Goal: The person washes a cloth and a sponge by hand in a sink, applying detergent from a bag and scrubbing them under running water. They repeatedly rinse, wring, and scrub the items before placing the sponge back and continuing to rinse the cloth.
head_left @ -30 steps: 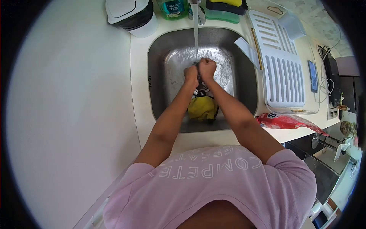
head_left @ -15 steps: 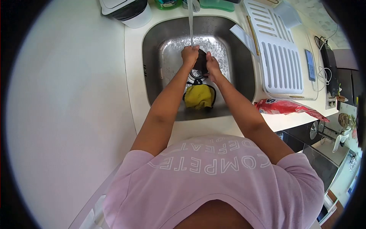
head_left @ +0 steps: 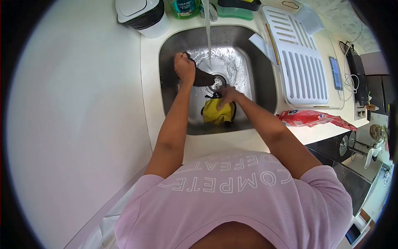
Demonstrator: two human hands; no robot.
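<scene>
Reaching over the yellow cloth (head_left: 217, 114) at centre, held the right hand (head_left: 228, 96) half open; could not tell whether touching. Farther up, left of centre, gripped the dark cloth (head_left: 202, 79) in the nearly closed left hand (head_left: 185, 69), slanting it toward the drain (head_left: 217, 84). Beyond, at upper centre, saw running water (head_left: 208, 39) fall into the sink (head_left: 263, 74).

Plain pale wall (head_left: 74, 83), cream countertop (head_left: 150, 83), mottled backsplash (head_left: 344, 13)

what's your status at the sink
Left hand gripping dark cloth. Right hand over yellow cloth, grip unclear. Water falling between hands.
</scene>
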